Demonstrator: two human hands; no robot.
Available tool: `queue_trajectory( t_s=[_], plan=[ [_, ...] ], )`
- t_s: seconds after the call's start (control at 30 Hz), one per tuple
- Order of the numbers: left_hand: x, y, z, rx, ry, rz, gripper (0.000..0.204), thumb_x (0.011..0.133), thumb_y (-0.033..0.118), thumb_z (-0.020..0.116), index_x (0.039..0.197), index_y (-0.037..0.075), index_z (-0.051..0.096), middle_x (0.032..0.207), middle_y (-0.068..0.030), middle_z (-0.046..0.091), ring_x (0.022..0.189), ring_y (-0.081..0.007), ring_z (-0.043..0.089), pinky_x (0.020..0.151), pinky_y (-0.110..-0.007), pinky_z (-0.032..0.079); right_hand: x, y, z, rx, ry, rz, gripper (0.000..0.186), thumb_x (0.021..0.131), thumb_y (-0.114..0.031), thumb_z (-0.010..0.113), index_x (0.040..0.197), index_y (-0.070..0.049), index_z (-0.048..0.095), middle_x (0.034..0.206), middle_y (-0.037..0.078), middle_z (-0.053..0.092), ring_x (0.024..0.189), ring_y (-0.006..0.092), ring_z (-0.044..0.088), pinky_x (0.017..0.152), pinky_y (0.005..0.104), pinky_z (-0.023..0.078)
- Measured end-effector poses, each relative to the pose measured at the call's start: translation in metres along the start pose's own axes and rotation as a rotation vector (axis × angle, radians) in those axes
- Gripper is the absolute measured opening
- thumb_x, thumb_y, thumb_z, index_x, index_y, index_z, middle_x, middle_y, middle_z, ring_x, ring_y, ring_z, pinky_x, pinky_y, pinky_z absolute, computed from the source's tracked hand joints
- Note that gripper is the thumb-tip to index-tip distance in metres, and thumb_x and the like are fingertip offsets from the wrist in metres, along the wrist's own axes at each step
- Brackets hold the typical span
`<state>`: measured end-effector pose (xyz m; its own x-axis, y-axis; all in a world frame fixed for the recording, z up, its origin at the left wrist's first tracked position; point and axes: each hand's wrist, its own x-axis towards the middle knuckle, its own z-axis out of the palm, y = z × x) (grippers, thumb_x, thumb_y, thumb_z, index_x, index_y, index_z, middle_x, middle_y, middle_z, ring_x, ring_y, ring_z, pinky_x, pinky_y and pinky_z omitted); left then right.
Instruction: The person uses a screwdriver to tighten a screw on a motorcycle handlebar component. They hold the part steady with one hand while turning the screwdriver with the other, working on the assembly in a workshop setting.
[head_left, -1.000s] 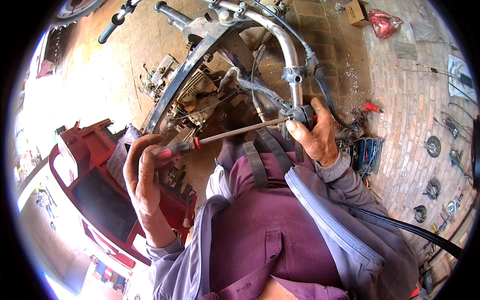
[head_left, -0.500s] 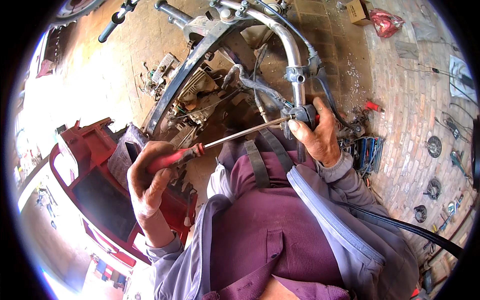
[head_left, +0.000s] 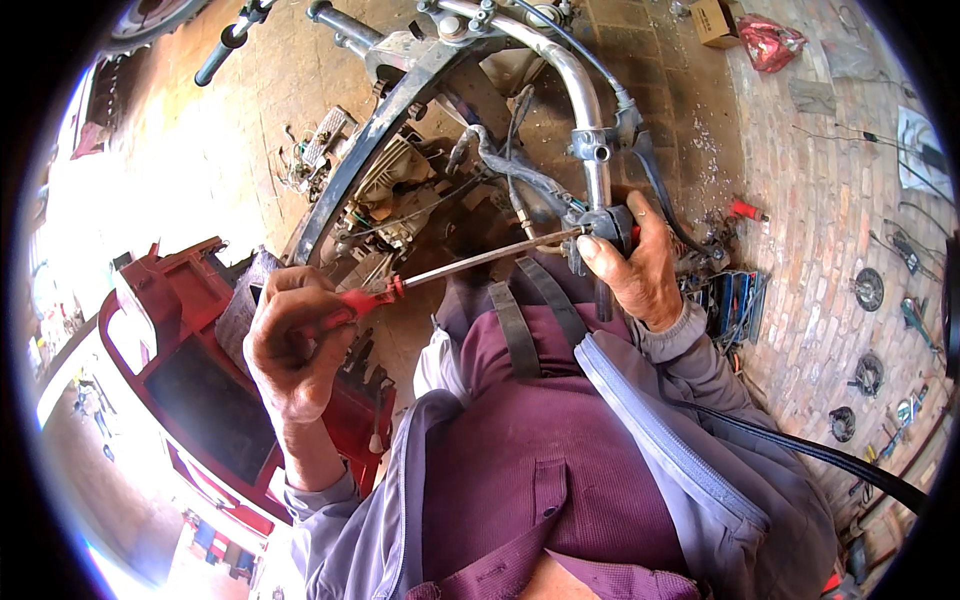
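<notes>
Looks down on a brown floor [head_left: 690, 100], washed out by glare toward the left. Has a brick-patterned surface [head_left: 790, 300] along the right, cannot tell whether floor or wall, with wires and round dark discs [head_left: 868, 288] on it. Faces a dark frame [head_left: 365, 155], angled from the upper middle down toward the left. Has red bodywork [head_left: 185, 290] with a dark panel at the left side. Wears a grey jacket [head_left: 690, 450], open over a purple shirt [head_left: 530, 470]. Has a silvery handlebar [head_left: 575, 75] ahead, curving down from the top toward the body, with cables alongside. Shows a dirty engine-like part [head_left: 395, 175] beyond the frame's lower stretch, and a cardboard box [head_left: 715, 22] beside a red plastic bag [head_left: 772, 45] at upper right.

Curls the left hand [head_left: 295, 345] around the red handle of a screwdriver [head_left: 480, 262], keeping the shaft slanted slightly upward to the right. Clasps with the right hand [head_left: 642, 270] a black housing [head_left: 607, 225] near the handlebar's lower end, thumb on the near side, other fingers partly hidden behind. Brings the screwdriver's tip to the housing's left side, close by the right thumb; too small to tell what exactly meets it. Leaves a small red object [head_left: 745, 210] well apart, farther right.
</notes>
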<state>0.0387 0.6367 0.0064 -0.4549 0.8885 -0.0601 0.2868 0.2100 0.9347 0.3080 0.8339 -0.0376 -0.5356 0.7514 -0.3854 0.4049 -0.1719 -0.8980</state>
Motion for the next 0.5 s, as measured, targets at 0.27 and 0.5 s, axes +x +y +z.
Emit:
queue_trajectory(
  t_s=[0.27,0.5],
  plan=[
    [0.002,0.008,-0.009,-0.047,-0.153,-0.381,0.016,0.088,0.005,0.066,0.101,-0.004,0.067,0.097,-0.0087,0.065,0.083,-0.0121,0.062,0.069,-0.022,0.047,0.000,0.000,-0.001,-0.015,0.011,0.013,0.037,0.077,-0.025,0.075,0.090,-0.001,0.050,0.077,0.006,0.062,0.071,0.0096,0.056,0.064,0.0272,0.048],
    [0.004,-0.001,0.002,0.061,0.047,0.029,0.030,0.077,0.007,0.074,0.105,-0.001,0.066,0.113,-0.0119,0.062,0.090,-0.0162,0.062,0.083,-0.027,0.049,0.000,0.000,0.001,0.044,-0.021,0.004,0.035,0.077,-0.019,0.074,0.089,-0.002,0.047,0.081,0.008,0.063,0.072,0.0092,0.056,0.064,0.0269,0.048]
  ],
)
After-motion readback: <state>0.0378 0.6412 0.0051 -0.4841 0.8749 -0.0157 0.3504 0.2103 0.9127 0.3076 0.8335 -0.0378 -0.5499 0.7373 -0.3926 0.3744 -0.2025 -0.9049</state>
